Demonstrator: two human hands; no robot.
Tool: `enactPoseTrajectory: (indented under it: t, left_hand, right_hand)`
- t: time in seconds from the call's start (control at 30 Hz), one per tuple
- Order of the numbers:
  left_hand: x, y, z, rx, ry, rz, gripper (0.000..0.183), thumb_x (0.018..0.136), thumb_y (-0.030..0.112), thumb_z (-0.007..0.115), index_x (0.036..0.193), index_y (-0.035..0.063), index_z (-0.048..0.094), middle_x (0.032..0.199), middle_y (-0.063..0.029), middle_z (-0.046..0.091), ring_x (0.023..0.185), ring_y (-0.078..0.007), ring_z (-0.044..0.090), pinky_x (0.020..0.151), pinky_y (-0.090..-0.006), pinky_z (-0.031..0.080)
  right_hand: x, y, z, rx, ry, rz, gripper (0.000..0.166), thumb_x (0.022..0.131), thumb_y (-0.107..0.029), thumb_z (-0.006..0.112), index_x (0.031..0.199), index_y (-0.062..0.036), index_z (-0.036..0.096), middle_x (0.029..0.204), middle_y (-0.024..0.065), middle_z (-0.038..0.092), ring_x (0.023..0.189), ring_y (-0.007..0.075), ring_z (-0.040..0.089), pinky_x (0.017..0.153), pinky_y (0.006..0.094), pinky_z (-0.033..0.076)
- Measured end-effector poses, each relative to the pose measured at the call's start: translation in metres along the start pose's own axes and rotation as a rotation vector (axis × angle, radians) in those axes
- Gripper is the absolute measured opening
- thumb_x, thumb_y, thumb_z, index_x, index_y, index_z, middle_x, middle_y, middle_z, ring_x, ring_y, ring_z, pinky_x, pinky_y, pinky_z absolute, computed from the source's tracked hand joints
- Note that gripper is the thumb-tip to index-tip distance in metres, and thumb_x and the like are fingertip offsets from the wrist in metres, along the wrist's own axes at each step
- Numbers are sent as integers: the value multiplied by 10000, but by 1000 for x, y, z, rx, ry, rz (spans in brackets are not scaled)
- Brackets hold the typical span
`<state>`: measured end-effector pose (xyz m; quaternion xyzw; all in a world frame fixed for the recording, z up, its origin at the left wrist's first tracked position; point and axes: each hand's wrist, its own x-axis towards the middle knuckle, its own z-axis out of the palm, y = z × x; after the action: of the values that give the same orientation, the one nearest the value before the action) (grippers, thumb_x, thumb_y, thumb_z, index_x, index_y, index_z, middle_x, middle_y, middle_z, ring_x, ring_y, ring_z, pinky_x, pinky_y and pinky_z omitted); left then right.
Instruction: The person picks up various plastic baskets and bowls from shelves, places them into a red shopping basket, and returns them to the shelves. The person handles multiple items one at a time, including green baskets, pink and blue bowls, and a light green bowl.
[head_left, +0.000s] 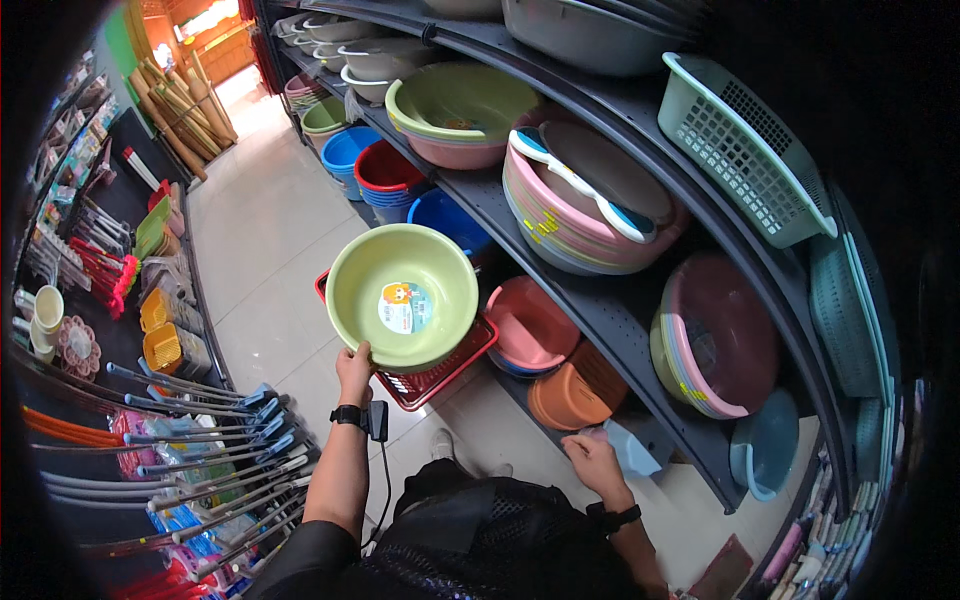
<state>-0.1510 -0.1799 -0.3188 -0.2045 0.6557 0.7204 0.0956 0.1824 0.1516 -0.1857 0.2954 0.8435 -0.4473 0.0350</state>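
Observation:
My left hand (354, 377) grips the near rim of a light green plastic basin (442, 281), thumb over the edge. A round cartoon label (405, 307) is stuck to the basin's inside bottom. Beneath the basin a red plastic shopping basket (457, 360) shows in part; I cannot tell if the two touch. My right hand (594, 461) is half curled beside the lower shelf, near a light blue plastic piece (631, 448). Whether its fingers hold anything is not clear.
Dark metal shelving (600, 319) on the right carries stacked pink basins (570, 217) and a pale green slotted basket (739, 150). Blue buckets (349, 157) and orange dustpans (577, 386) sit low. On the left, mop handles (217, 435) jut toward the tiled aisle (262, 262).

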Motion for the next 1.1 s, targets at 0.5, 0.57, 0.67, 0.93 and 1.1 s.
enactPoseTrajectory:
  t: [0.5, 0.57, 0.67, 0.93, 1.1]
  left_hand:
    - [32, -32, -19, 476, -49, -186, 548, 964, 509, 593, 1078, -26, 571, 830, -113, 622, 615, -181, 598, 476, -315, 469]
    - [32, -32, -27, 509, -105, -183, 565, 964, 524, 580, 1068, -31, 584, 818, -114, 630, 601, -184, 599, 461, -317, 458]
    - [31, -18, -24, 625, -152, -201, 512, 974, 468, 580, 961, -41, 629, 746, -91, 646, 549, -171, 592, 437, -316, 433]
    - [42, -4, -27, 544, -196, -261, 500, 1003, 484, 489, 926, 14, 638, 719, -62, 656, 563, -160, 616, 468, -312, 423]
    - [58, 11, -25, 425, -221, -283, 560, 1041, 521, 369, 966, 22, 612, 740, -88, 653, 614, -195, 636, 508, -342, 475]
  right_hand:
    - [-2, 9, 34, -79, 15, 19, 294, 976, -268, 621, 1033, -3, 735, 897, 239, 711, 868, 392, 718, 753, 436, 552]
    - [0, 3, 34, -72, 17, 30, 295, 974, -271, 621, 1028, -5, 736, 902, 238, 712, 870, 400, 714, 751, 440, 551]
    - [1, 11, 35, -82, 14, 53, 295, 970, -274, 621, 1028, -9, 737, 920, 237, 714, 886, 414, 706, 762, 451, 551]
    - [-2, 16, 31, -53, 20, 64, 294, 965, -277, 623, 1036, -18, 741, 956, 227, 720, 918, 405, 708, 795, 443, 555]
    - [-8, 25, 30, -2, 27, 108, 296, 962, -277, 626, 1054, -19, 740, 961, 219, 727, 920, 373, 721, 801, 421, 554]
